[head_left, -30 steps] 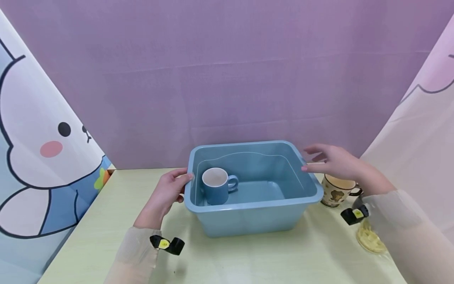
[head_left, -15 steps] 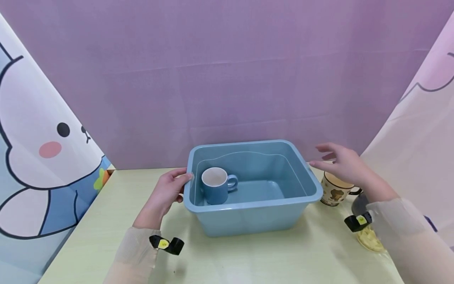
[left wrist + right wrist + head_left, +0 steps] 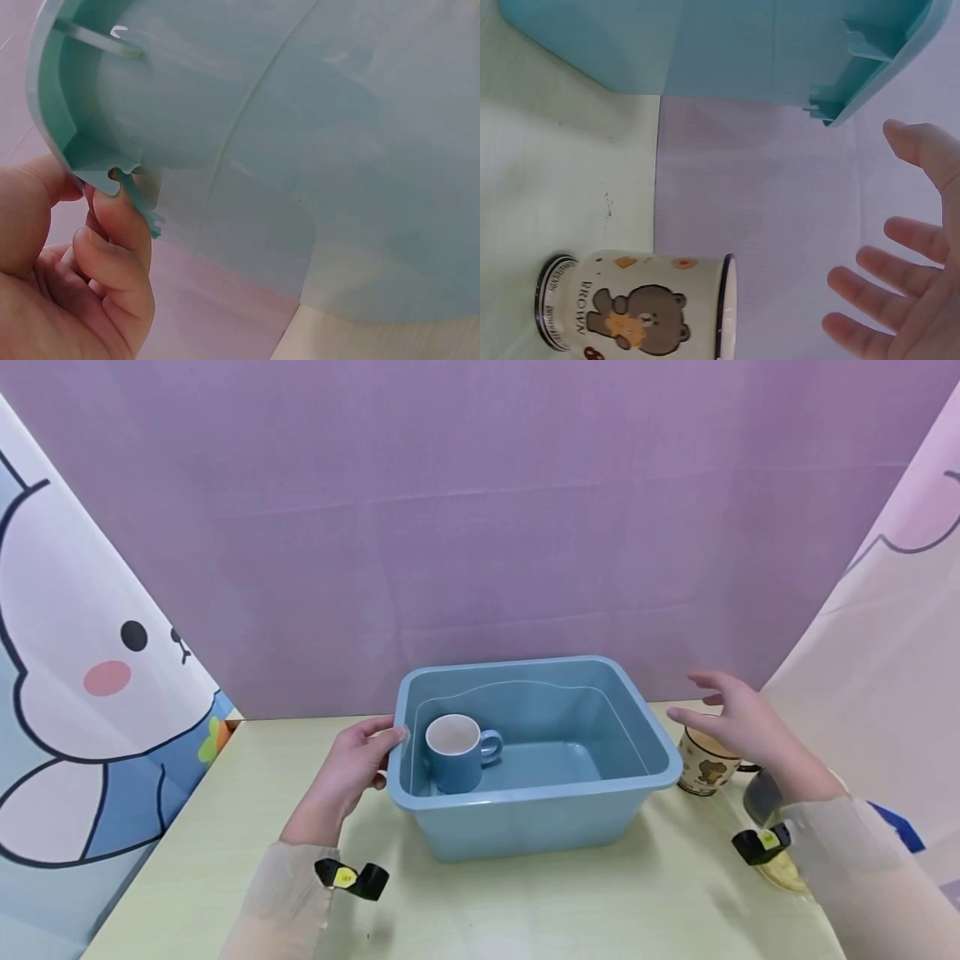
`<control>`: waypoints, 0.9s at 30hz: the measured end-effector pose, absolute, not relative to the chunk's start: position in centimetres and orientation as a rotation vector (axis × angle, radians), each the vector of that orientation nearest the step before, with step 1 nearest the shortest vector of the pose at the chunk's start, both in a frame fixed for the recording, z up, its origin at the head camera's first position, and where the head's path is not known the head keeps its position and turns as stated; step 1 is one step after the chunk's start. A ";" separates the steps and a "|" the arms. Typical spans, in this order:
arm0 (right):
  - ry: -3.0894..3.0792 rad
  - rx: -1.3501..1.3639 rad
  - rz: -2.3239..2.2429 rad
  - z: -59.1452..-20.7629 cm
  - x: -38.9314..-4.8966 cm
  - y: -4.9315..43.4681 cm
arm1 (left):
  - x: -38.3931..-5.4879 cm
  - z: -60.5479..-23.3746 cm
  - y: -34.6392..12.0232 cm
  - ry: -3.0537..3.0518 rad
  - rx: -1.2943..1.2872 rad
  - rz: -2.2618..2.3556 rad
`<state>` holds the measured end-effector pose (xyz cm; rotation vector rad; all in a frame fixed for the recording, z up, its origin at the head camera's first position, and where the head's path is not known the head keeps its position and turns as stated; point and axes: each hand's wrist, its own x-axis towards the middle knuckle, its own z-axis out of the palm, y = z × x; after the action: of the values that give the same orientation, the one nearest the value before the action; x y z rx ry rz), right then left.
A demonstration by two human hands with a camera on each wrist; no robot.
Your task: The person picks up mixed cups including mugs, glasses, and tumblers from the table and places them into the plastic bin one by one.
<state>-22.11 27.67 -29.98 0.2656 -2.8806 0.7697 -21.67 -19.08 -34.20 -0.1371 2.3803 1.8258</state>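
A light blue plastic basin (image 3: 525,822) stands on the table in the head view. Inside it, near the left wall, a blue mug (image 3: 457,768) with a white interior stands upright, its handle to the right. My left hand (image 3: 356,768) pinches the basin's left rim, thumb on top and fingers curled beneath, as the left wrist view shows. My right hand (image 3: 742,727) hovers over a cream mug (image 3: 645,307) with a brown bear print, apart from it and from the basin. Its fingers are spread and hold nothing. In the head view the hand partly covers this mug.
Right of the cream mug is a dark grey round object (image 3: 762,797), partly behind my right forearm. A yellow item (image 3: 783,870) and a blue object (image 3: 896,827) show around that sleeve. A purple cloth (image 3: 480,527) hangs behind the table (image 3: 525,910).
My right hand has moved rightward, away from the basin's right rim, to above the cream mug. The blue object has come into view beside the right sleeve. My left hand keeps its hold.
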 end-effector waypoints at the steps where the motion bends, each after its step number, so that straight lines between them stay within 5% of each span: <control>1: -2.875 0.256 0.776 -30.1 -22.1 27.8 | -21.7 -34.2 -19.1 2.382 -0.136 1.825; 27: -2.905 0.171 0.888 -32.8 -21.9 31.1 | -21.6 -34.3 -19.1 2.380 -0.140 1.831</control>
<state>-21.91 31.07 -32.80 0.1706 -2.9048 0.8876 -21.64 -19.07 -34.28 -0.1399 2.3797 1.8311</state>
